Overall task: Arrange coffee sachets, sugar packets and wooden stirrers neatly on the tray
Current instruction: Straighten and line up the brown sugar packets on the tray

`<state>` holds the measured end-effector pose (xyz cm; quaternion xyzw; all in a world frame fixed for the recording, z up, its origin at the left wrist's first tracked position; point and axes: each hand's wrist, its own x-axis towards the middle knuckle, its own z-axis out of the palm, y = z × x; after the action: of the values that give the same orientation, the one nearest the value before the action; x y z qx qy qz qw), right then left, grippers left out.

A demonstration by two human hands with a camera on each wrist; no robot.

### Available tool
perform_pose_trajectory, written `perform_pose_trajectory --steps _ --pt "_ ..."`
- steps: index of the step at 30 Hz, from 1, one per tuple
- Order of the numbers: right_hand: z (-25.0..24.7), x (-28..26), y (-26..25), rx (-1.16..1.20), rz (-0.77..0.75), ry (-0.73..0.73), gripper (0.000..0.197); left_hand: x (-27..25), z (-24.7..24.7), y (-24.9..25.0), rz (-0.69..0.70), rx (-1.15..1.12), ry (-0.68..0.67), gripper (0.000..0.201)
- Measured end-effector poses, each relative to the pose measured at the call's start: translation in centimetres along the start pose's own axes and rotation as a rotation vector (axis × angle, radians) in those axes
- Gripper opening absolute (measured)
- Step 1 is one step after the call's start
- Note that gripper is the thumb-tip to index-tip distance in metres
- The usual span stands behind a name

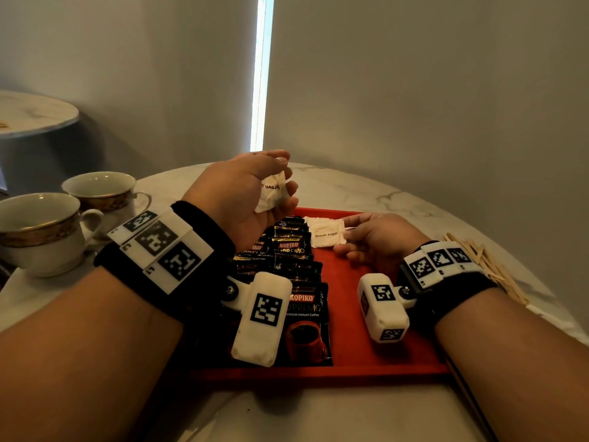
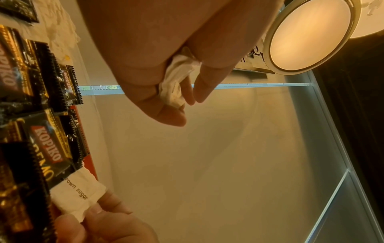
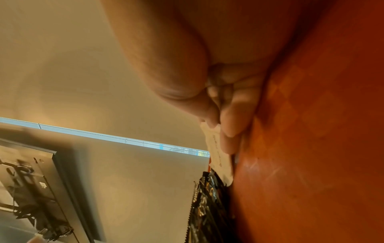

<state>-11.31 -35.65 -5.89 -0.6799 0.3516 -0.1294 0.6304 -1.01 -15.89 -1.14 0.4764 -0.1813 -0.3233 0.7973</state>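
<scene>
Left hand [image 1: 251,189] is raised over the far-left part of the red tray [image 1: 366,314], palm turned inward, fingers curled round a small bunch of white brown-sugar packets [image 1: 273,193]; the left wrist view shows thumb and fingers clamped on the crumpled paper [image 2: 174,82]. Right hand [image 1: 379,239] lies low on the tray, thumb and forefinger pinching the right edge of another sugar packet [image 1: 325,232] that lies flat on the tray's far end, its left edge just beside the coffee sachets [image 1: 296,266]. The black sachets sit in an overlapping row down the tray's left half, near to far; the left wrist camera unit [image 1: 261,317] blocks part of the nearest one. Wooden stirrers [image 1: 478,260] lie in a loose pile on the marble table [image 1: 398,193], off the tray to the right, partly hidden behind the right wristband. Two gold-rimmed teacups [image 1: 41,228] stand on the table to the left, well apart from the tray. A second round table [image 1: 35,113] is further back, left.
</scene>
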Motion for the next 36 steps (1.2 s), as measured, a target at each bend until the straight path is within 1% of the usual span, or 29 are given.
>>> perform_pose_trajectory --steps 5,19,25,30,36 --pt "0.02 0.21 0.05 -0.011 0.012 0.028 0.024 -0.11 0.13 0.03 0.007 -0.003 -0.005 0.013" --pt "0.16 -0.42 -0.25 -0.027 0.026 0.030 0.023 -0.20 0.17 0.00 -0.007 -0.008 -0.001 0.014" --pt "0.18 -0.53 -0.18 -0.043 -0.011 0.057 0.020 -0.36 0.23 0.13 -0.032 -0.034 -0.003 0.018" --pt "0.20 -0.49 -0.14 -0.060 -0.027 0.072 0.015 -0.47 0.27 0.23 -0.041 -0.043 -0.005 0.019" --pt "0.20 -0.18 0.06 -0.041 -0.030 0.080 0.015 -0.68 0.37 0.28 -0.041 -0.060 -0.018 0.021"
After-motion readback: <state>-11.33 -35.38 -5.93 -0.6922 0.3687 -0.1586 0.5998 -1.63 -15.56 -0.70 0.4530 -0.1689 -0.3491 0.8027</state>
